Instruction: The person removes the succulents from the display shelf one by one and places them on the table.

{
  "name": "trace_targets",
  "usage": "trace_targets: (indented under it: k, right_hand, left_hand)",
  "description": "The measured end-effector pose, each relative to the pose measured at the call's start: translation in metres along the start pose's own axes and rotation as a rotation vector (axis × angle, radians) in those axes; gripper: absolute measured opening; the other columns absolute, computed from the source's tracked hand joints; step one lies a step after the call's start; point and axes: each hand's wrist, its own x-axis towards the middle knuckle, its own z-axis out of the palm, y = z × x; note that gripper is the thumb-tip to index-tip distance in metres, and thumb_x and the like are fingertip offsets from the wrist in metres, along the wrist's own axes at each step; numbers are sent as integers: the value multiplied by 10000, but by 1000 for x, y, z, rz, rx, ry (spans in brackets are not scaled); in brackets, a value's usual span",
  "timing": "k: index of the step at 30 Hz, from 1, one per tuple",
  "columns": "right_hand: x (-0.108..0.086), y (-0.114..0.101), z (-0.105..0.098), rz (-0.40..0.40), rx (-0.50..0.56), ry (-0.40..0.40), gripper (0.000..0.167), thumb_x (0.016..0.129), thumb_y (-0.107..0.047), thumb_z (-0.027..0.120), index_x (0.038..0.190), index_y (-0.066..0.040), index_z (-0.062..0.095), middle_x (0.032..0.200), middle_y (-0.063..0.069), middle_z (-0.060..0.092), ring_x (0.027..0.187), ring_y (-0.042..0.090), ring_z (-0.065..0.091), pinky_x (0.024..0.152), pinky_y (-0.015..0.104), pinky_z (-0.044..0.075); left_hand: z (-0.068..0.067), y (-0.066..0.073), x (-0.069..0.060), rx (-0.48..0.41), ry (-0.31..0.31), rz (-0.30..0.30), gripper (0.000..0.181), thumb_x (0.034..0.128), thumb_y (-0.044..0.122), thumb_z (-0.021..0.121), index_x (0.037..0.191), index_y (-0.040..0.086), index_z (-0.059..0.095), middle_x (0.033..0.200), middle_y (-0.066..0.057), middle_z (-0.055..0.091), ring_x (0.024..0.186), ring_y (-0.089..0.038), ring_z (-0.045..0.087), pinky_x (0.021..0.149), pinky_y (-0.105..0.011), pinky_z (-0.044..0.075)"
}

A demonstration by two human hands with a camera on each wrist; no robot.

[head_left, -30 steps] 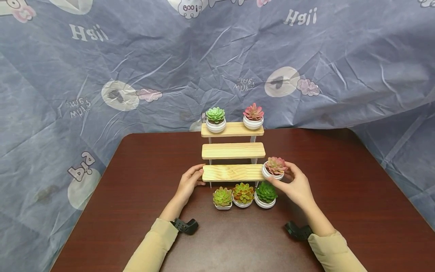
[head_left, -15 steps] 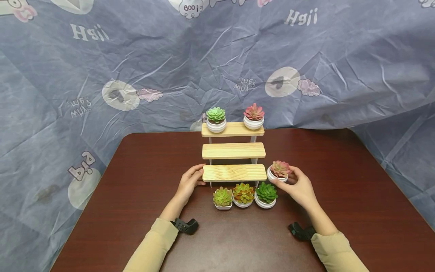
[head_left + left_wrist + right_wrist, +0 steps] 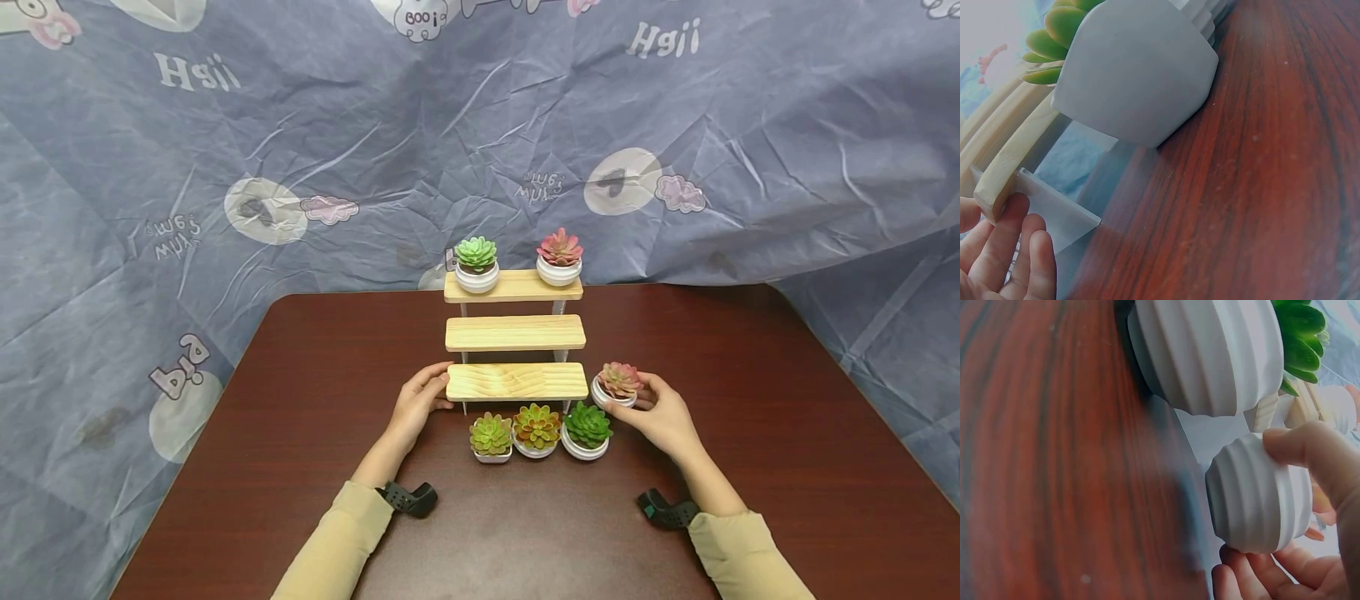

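My right hand (image 3: pixel 660 414) holds a pink succulent in a white ribbed pot (image 3: pixel 617 385), just right of the bottom step of a three-tier wooden stand (image 3: pixel 517 381). In the right wrist view, the thumb presses one side of the pot (image 3: pixel 1250 494) and the fingers lie around the other; it seems just above or on the table. My left hand (image 3: pixel 415 404) pinches the left end of that bottom step, the thumb over the board (image 3: pixel 999 178) and fingertips beneath. In front of the stand sit a yellow-green succulent (image 3: pixel 491 435), an orange-green one (image 3: pixel 536 427) and a dark green one (image 3: pixel 587 425).
On the top step stand a light green succulent (image 3: pixel 477 257) at the left and a red-pink one (image 3: pixel 559 252) at the right. The middle step (image 3: pixel 515 332) is bare wood. Behind the dark red table (image 3: pixel 337 333) hangs a blue-grey printed cloth (image 3: pixel 420 150).
My right hand has moved the pink succulent right and slightly down, away from the right end of the bottom step. The left hand stays on the stand.
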Motion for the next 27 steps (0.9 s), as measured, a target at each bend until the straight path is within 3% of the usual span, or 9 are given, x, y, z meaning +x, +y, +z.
trace_targets:
  k: [5,13,21,27]
  right_hand:
    - [0,3,0,13,-19,-7,674,787,-252,766,1275,86,448,1121,246,576,1027,352,596,705,86,445]
    - [-1,6,1,13,-24,-13,710,779,-260,776,1300,76,430,1142,245,567,1037,353,588,713,99,445]
    - [0,0,1,1,-25,-42,676,770,-203,783,1266,98,435,1120,246,548,1040,362,574,833,342,512]
    - [0,-7,-3,-4,11,-85,714,773,-185,781,1301,111,404,1146,255,547,1049,363,577,741,133,468]
  left_hand:
    - [-4,-18,8,-18,11,-2,403,999,178,483,1340,-36,473,1115,-157,594,852,-158,608,745,-379,536]
    - [-4,-23,8,2,24,35,452,981,275,518,1329,-12,498,1098,-137,603,865,-194,617,720,-333,545]
    - [-4,-24,7,7,28,45,466,979,279,519,1325,-32,491,1098,-138,605,859,-187,616,711,-338,546]
    - [-3,-23,7,-2,30,41,445,979,277,520,1319,-11,508,1095,-135,606,859,-187,616,717,-353,545]
